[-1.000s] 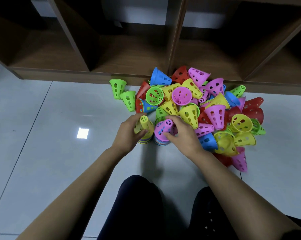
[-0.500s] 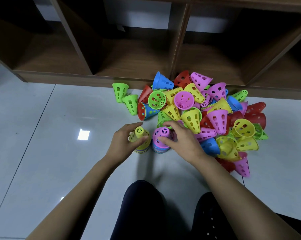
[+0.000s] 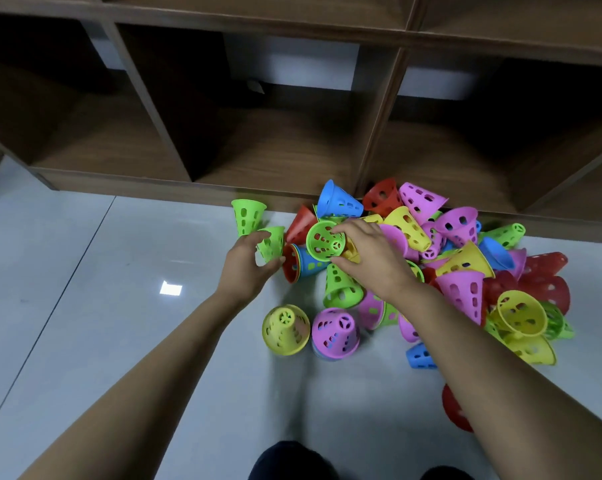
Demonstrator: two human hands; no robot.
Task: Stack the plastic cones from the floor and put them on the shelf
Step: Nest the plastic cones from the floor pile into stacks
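Note:
A heap of perforated plastic cones (image 3: pixel 462 265) in green, yellow, pink, blue and red lies on the floor against the wooden shelf (image 3: pixel 278 147). Two short stacks stand upright nearer me, one topped yellow (image 3: pixel 285 329), one topped pink (image 3: pixel 334 332). My left hand (image 3: pixel 249 263) curls around a small green cone (image 3: pixel 271 242) at the heap's left edge. My right hand (image 3: pixel 370 252) has its fingers on the rim of a green cone (image 3: pixel 325 241) lying mouth-up in the heap.
The shelf's bottom compartments are open and dark, split by upright wooden dividers (image 3: pixel 379 133). Another green cone (image 3: pixel 245 216) stands apart at the left. Pale glossy floor tiles (image 3: pixel 102 306) spread to the left. My dark-clad knees (image 3: pixel 292 462) show at the bottom.
Both hands have let go of the yellow-topped and pink-topped stacks and reached forward into the heap, each onto a green cone. The camera has tilted up, showing more shelf.

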